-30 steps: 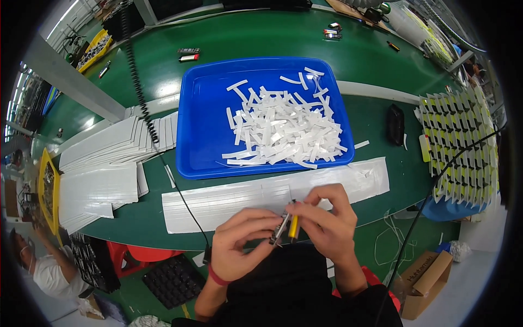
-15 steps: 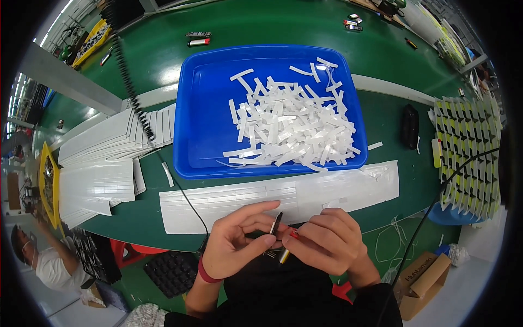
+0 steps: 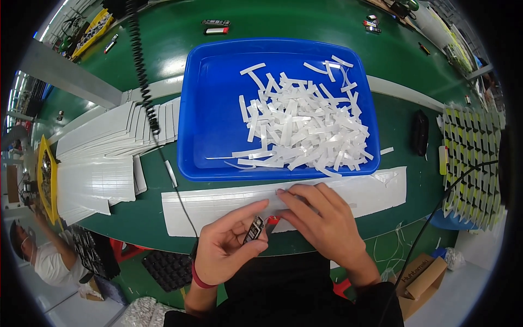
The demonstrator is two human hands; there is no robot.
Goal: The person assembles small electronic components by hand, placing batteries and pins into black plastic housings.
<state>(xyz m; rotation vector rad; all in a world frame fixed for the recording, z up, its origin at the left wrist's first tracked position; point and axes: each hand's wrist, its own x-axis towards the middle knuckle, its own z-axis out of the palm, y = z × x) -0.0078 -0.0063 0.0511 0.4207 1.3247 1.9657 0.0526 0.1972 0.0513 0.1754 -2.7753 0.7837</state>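
Note:
My left hand [image 3: 220,245] is closed on a small black-and-silver circuit board [image 3: 254,229], pinched between thumb and fingers. Just beyond it, a red-ended cylindrical battery [image 3: 272,220] shows partly, its body mostly hidden by the fingers. Over the white adhesive sheet [image 3: 185,210], my right hand [image 3: 324,220] has its thumb and forefinger apart. The forefinger tip meets the sheet, while the thumb is beside the red end; whether it touches is unclear. Pale strip lines run along the sheet. Behind it stands a blue tray [image 3: 218,171] with a heap of white strips [image 3: 305,128].
Stacked white sheets [image 3: 98,174] lie at the left, near a yellow bin [image 3: 48,180]. A coiled black cable [image 3: 143,82] hangs over the table. On the right are a black case [image 3: 420,132] and yellow-and-white folded pieces [image 3: 471,163]. Another person [image 3: 52,256] sits far left.
My right hand has let go of the battery's side and reached forward to the sheet, fingers spreading. The left hand has tilted the board and shifted slightly left. The view has moved slightly.

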